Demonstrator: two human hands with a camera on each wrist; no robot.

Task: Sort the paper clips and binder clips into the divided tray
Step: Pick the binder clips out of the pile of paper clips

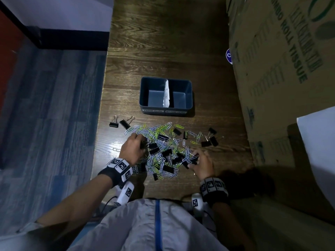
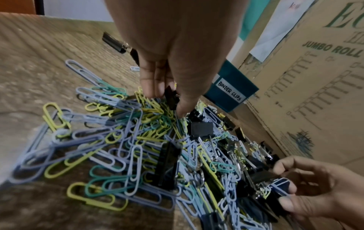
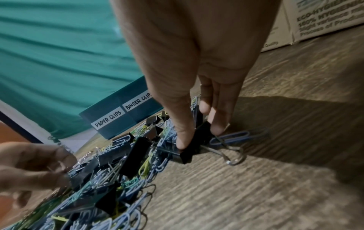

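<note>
Left hand (image 2: pixel 177 65) grip pinches a black binder clip (image 2: pixel 171 97); right hand (image 3: pixel 197 74) grip pinches another binder clip (image 3: pixel 194 143)

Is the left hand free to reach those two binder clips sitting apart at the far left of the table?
Probably not yet: the left hand already pinches a binder clip from the pile. The two clips lie in the open just beyond it, nothing between.

Black wristbands (image 1: pixel 110 175) with white coded tags (image 1: pixel 120 165)
</note>
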